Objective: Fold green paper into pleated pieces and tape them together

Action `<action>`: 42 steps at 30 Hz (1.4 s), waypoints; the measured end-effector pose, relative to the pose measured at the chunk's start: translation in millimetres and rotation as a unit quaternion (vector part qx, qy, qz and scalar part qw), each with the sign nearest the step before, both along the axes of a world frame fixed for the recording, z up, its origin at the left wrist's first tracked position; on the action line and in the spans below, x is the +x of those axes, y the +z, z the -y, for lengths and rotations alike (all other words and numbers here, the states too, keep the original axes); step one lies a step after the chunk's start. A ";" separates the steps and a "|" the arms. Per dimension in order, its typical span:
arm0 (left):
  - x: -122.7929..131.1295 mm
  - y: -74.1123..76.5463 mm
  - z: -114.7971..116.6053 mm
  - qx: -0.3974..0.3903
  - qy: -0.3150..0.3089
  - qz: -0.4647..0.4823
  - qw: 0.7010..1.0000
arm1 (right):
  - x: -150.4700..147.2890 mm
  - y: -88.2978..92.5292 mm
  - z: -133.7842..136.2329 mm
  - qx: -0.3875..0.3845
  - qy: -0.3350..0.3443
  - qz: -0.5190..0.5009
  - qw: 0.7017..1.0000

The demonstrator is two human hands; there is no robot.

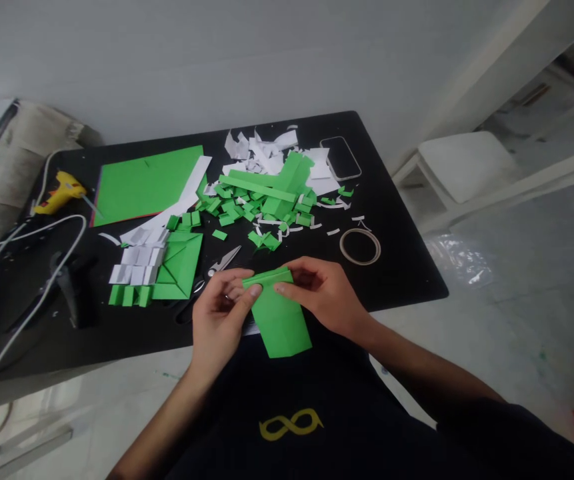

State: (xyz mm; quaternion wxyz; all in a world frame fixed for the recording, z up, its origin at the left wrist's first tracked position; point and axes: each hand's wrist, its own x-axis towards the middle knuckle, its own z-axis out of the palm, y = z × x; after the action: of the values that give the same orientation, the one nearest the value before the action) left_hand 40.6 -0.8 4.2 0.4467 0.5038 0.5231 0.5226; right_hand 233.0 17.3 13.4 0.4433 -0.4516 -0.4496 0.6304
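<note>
A sheet of green paper [281, 323], folded over at its top edge, hangs between my two hands in front of the table's near edge. My left hand [221, 313] pinches the fold's left end, thumb in front and fingers behind. At the right end, my right hand [327, 293] grips the same fold between thumb and fingers. Scissors [224, 260] lie partly open just beyond my left hand, their dark handles partly hidden. Left of them rests a folded green paper piece [184, 267], beside rows of small folded white pieces [137, 263] and green pieces [129, 295].
On the black table [391, 267] lie a heap of green cuttings [231, 207] and white scraps [267, 157], a green sheet [147, 183], a roll of tape [360, 247] and a phone-shaped frame [341, 159]. A yellow glue gun [67, 190] and white cable [79, 247] occupy the left side.
</note>
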 end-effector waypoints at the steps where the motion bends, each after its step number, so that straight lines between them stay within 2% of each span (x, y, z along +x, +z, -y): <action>1: -0.6 -1.6 -0.8 0.002 0.004 -0.005 1.000 | 0.1 -0.1 0.6 0.010 -0.007 0.010 1.000; 4: -5.1 -7.1 -3.6 -0.008 0.008 -0.005 1.000 | -0.4 1.6 3.3 0.038 -0.014 0.018 0.999; 8: -10.4 -13.0 -6.6 -0.071 -0.013 0.090 0.993 | -1.6 9.1 7.7 0.036 0.023 -0.054 0.998; 12: -9.5 -10.6 -7.5 -0.116 -0.029 0.200 0.972 | 1.3 16.3 9.3 0.034 0.075 -0.105 0.991; 16: -7.7 -5.9 -7.2 -0.150 -0.046 0.245 0.957 | 4.8 17.0 9.0 0.034 0.106 -0.156 0.981; 23: -8.3 -7.3 -7.0 -0.165 -0.049 0.254 0.952 | 4.7 21.6 9.6 0.045 0.114 -0.131 0.984; 29: -8.6 -4.5 -5.5 -0.153 -0.030 0.215 0.964 | 5.6 25.8 9.4 0.040 0.102 -0.101 0.989; 34: -9.9 -0.5 -3.0 -0.109 -0.002 0.177 0.978 | 7.8 24.2 8.3 0.017 0.108 -0.113 0.988; 38: -8.1 1.9 -2.8 -0.117 -0.012 0.189 0.975 | 10.9 20.4 4.9 -0.002 0.132 -0.141 0.981; 42: -6.6 3.0 -3.5 -0.125 -0.015 0.208 0.970 | 13.2 16.1 2.6 0.006 0.141 -0.126 0.982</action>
State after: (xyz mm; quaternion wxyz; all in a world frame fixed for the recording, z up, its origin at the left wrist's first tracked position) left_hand 34.0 2.7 7.2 0.6125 0.3320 0.4722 0.5401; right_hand 246.2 14.6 29.5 0.4061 -0.2979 -0.4530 0.7356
